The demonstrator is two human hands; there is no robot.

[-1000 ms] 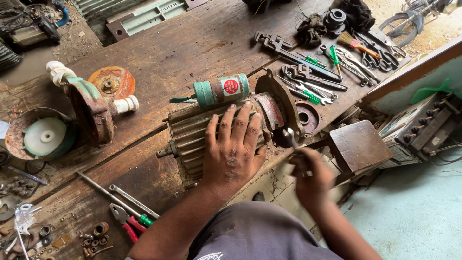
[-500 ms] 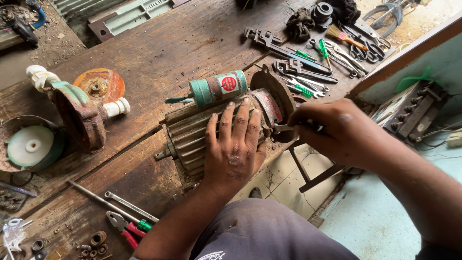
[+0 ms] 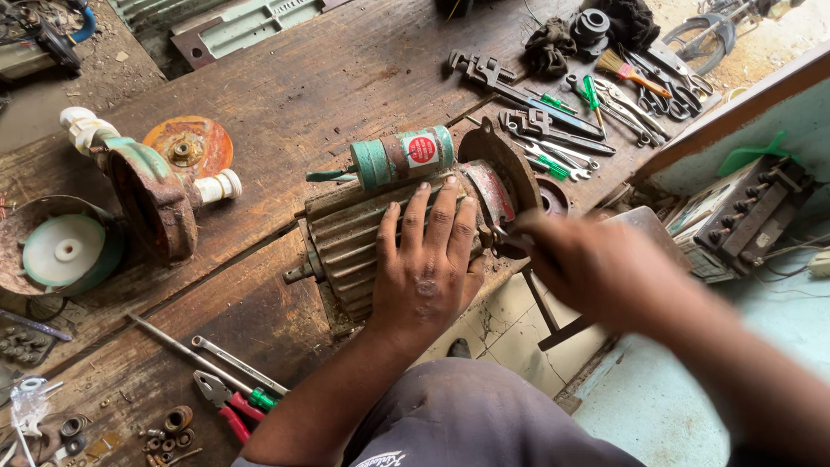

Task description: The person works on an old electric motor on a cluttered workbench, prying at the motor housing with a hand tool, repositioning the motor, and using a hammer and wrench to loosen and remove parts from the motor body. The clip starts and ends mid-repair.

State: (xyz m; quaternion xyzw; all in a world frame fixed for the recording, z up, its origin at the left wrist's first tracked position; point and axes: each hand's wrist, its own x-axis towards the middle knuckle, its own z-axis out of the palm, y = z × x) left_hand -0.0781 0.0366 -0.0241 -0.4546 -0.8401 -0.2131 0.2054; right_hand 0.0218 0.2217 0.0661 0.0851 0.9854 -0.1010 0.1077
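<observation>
Gripping nothing closed, the left hand (image 3: 425, 275) is lying flat with fingers spread wide across the ribbed, rusty body of an electric motor (image 3: 363, 242), seemingly pinning it so it does not roll or slide. The motor is lying on its side near the front edge of the wooden surface (image 3: 285, 78), its shaft end pointing away to the left of that grip.

The right hand (image 3: 596, 268) is blurring with motion just right of the left hand, at the motor's round end cover (image 3: 506, 169). A small dark tool tip seems to be poking out of it toward the cover, but whether this grip is closing on it I cannot tell.

Directly beyond the left fingertips, a green cylinder with a red label (image 3: 402, 157) is resting on top of the motor housing. Further beyond and to the right, wrenches and screwdrivers (image 3: 553, 130) are crowding the surface, leaving little free room there. Left of the grip, a rusty green pump housing (image 3: 151, 190) and an orange disc (image 3: 188, 149) are sitting well apart from the motor, with bare wood between. Nearer the person and to the left, red-handled pliers (image 3: 226, 408) and a long spanner (image 3: 233, 363) are lying.

The right hand is working past the surface's edge, above the tiled floor (image 3: 501, 324).
</observation>
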